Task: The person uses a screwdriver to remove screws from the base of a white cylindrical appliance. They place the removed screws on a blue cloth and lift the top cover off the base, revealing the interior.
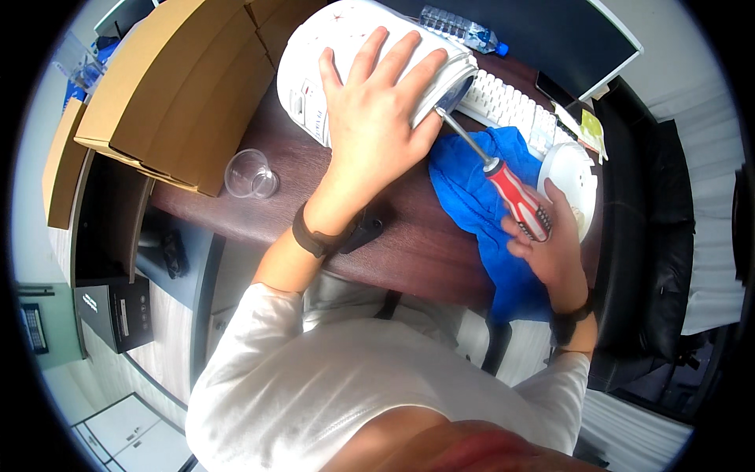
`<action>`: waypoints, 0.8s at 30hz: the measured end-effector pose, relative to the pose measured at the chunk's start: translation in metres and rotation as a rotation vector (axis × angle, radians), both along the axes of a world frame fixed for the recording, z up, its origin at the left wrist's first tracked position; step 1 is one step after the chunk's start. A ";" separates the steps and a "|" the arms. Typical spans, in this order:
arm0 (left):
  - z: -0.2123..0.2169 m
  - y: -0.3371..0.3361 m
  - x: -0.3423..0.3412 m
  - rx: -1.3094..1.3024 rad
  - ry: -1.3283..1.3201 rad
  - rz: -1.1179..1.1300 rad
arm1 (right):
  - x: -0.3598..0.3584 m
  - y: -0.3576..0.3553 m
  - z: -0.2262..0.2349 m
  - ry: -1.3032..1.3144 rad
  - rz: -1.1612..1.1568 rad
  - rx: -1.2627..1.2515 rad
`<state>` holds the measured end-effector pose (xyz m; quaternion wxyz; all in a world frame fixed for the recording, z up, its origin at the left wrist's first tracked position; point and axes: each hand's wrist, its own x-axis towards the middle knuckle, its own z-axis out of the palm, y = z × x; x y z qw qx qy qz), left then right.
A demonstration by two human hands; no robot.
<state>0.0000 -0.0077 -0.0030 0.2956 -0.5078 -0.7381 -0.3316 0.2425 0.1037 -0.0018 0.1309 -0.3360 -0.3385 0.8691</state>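
A white, rounded appliance (305,75) rests tilted on the dark brown desk; its exact kind is unclear. Spread across its top, my left hand (376,118) presses with the fingers apart. My right hand (557,256) is closed around a screwdriver (511,191) with a red and grey handle. The metal shaft points up and left, and its tip meets the appliance's right edge near my left thumb. Beneath the screwdriver lies a crumpled blue cloth (464,177), hanging over the desk's front edge. A round white dish or lid (568,167) sits just beyond my right hand.
A clear plastic cup (250,175) stands on the desk (220,208) beside large cardboard boxes (169,86). Behind the appliance are a white keyboard (507,106), a water bottle (462,30) and a monitor (550,39). Black padded seating (664,275) borders the right side.
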 end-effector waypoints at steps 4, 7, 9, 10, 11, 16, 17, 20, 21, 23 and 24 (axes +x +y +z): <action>0.000 0.001 0.000 0.018 -0.006 -0.017 | 0.019 0.029 -0.011 0.174 0.407 -0.155; 0.000 -0.002 0.000 0.001 0.003 0.005 | 0.003 -0.007 0.000 -0.264 -0.095 1.632; 0.000 -0.001 -0.001 0.008 0.005 -0.001 | 0.006 -0.004 0.008 -0.180 -0.059 2.114; 0.000 -0.001 -0.001 0.010 0.007 -0.002 | 0.006 -0.005 0.006 -0.140 -0.105 2.100; 0.000 -0.001 0.000 0.011 0.004 -0.005 | 0.005 -0.006 0.003 -0.102 -0.157 2.084; 0.000 0.000 0.001 0.006 0.001 -0.006 | 0.002 -0.011 -0.001 -0.078 -0.172 0.292; 0.000 0.000 0.001 0.005 0.001 -0.004 | 0.002 -0.011 0.001 -0.037 -0.132 0.193; 0.000 -0.001 0.001 0.008 -0.002 -0.007 | 0.009 -0.001 0.005 0.143 0.122 0.026; 0.000 0.000 0.001 0.013 -0.004 -0.011 | 0.011 0.000 0.006 0.060 0.143 0.285; -0.001 0.001 0.001 0.015 -0.004 -0.010 | 0.008 -0.008 0.016 -0.151 0.048 0.857; -0.001 0.000 0.001 0.010 -0.003 -0.003 | 0.005 -0.016 0.021 -0.353 -0.085 1.147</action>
